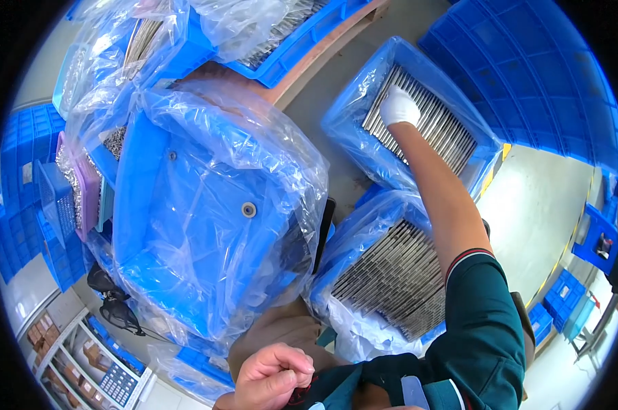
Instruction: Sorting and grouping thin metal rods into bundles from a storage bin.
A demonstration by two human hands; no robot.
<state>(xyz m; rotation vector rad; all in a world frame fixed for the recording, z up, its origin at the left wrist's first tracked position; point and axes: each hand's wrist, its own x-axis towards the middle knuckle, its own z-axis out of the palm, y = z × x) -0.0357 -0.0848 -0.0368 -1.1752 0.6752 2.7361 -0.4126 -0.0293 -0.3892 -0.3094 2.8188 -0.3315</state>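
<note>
My right hand, in a white glove, is reached out over the far blue bin. It is closed like a fist against the rows of shiny metal rods in that bin; its fingertips are hidden. A nearer, plastic-lined bin holds more stacked grey metal rods under my right forearm. My left hand, bare, is held low near my body with its fingers curled toward the thumb. Nothing shows between them. Left of my arm stands a large blue bin lined with clear plastic, with a small round ring-shaped piece at its bottom.
Tall stacked blue crates rise at the far right. More bins with loose plastic and metal parts sit on a wooden pallet at the back. A purple basket stands at the left, and a shelf with a keypad-like panel at lower left.
</note>
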